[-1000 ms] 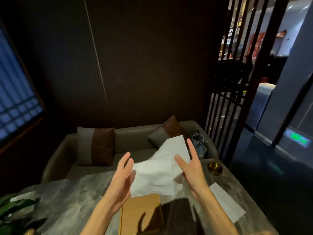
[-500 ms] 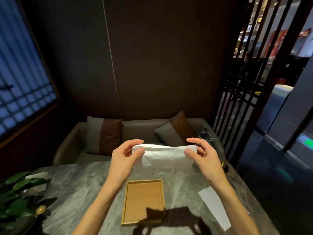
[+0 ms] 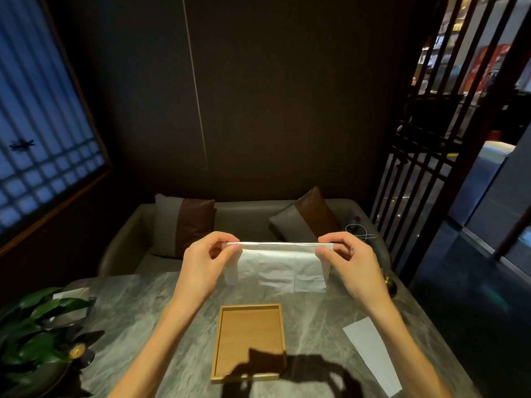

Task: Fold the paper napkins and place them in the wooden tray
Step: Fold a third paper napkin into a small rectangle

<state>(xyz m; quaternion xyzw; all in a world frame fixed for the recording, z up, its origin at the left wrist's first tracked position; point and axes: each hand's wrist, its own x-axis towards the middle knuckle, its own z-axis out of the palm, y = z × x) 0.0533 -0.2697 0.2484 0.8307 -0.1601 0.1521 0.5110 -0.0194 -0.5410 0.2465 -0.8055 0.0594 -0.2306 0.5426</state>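
Observation:
I hold a white paper napkin (image 3: pixel 277 268) in the air above the far part of the grey marble table (image 3: pixel 143 320). It is doubled over, with the fold running level along the top. My left hand (image 3: pixel 204 262) pinches the top left corner and my right hand (image 3: pixel 349 262) pinches the top right corner. The loose halves hang down toward the table. An empty wooden tray (image 3: pixel 249 308) lies flat on the table below and nearer to me. A second folded white napkin (image 3: pixel 370 354) lies on the table at the right.
A potted plant (image 3: pixel 31 334) stands at the table's left edge. A small brass dish (image 3: pixel 390 284) sits at the far right edge, partly behind my right hand. Beyond the table is a sofa with two cushions (image 3: pixel 184 222). A dark slatted screen (image 3: pixel 416 168) stands at the right.
My open hands closed on the loose napkin, folded it in half and drew it taut between them. The fold now sits straight along the top edge.

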